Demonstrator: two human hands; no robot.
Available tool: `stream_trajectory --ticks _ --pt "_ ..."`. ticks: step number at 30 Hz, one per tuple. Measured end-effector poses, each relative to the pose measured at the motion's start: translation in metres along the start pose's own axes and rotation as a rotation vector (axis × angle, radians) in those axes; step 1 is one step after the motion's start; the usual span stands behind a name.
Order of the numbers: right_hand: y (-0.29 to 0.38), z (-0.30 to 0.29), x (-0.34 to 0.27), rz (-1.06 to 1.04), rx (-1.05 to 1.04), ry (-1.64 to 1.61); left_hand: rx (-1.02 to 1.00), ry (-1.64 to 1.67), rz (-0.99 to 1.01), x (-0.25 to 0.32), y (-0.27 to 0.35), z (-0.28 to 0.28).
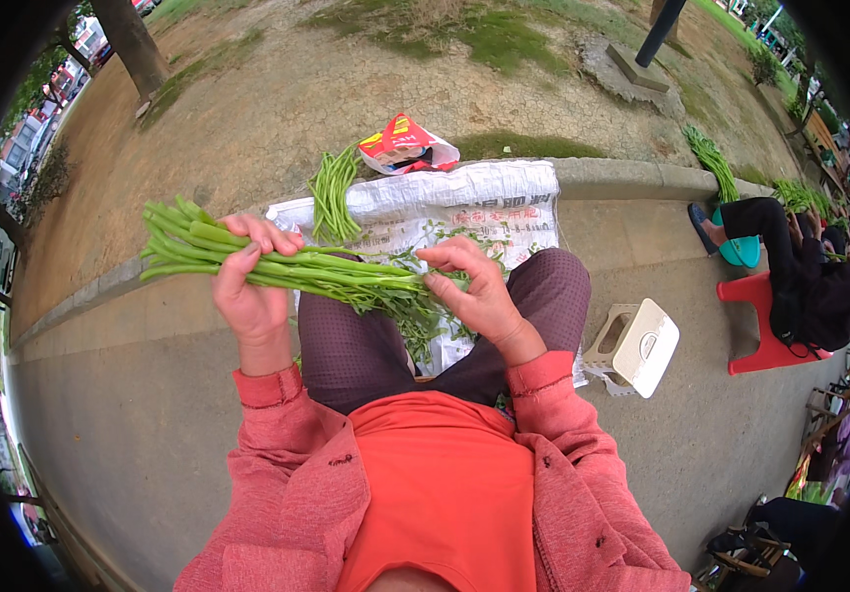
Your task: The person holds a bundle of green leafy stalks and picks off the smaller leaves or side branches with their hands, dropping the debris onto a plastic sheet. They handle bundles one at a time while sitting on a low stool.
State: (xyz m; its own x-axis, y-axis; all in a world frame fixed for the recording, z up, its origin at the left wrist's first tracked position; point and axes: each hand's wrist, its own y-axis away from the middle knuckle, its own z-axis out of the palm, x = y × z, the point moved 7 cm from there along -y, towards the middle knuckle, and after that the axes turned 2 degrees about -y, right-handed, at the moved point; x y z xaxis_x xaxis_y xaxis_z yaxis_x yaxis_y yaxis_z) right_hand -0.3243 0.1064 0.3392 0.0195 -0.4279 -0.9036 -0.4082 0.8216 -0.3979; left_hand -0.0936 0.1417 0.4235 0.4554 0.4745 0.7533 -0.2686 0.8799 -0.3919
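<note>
My left hand [251, 274] grips a thick bunch of green vegetable stalks [321, 268] above my lap. The bare cut ends fan out to the left, past my thumb. At the bunch's right end, the thumb and fingers of my right hand [480, 288] pinch a leafy stalk tip [428, 280]. Thin leafy greens hang under the bunch between my knees. Below them, a white woven sack [365, 194] with printing lies spread on the ground, with loose leaves [439, 231] scattered over it.
A pile of stalks [334, 196] lies across the sack's far left edge, beside a red and white bag [406, 148] by the kerb [617, 175]. To my right are a cream folding stool [647, 348] and a person [813, 288] on a red stool [754, 318] beside a teal basin [741, 251].
</note>
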Motion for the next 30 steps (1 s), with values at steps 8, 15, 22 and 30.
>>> stream_trajectory --ticks 8,15,22,30 --pt "0.000 0.009 -0.002 -0.052 -0.074 0.156 -0.029 -0.066 0.018 0.002 0.000 0.011" --pt "0.003 0.010 0.006 -0.006 -0.064 0.196 0.013 -0.060 0.012 -0.005 0.003 0.012" --pt "0.002 0.004 0.010 0.004 0.067 0.166 -0.056 -0.143 0.014 -0.004 0.004 0.021" --pt "0.017 0.020 0.063 0.504 0.077 -0.494 -0.069 -0.160 0.005 -0.010 0.007 0.026"
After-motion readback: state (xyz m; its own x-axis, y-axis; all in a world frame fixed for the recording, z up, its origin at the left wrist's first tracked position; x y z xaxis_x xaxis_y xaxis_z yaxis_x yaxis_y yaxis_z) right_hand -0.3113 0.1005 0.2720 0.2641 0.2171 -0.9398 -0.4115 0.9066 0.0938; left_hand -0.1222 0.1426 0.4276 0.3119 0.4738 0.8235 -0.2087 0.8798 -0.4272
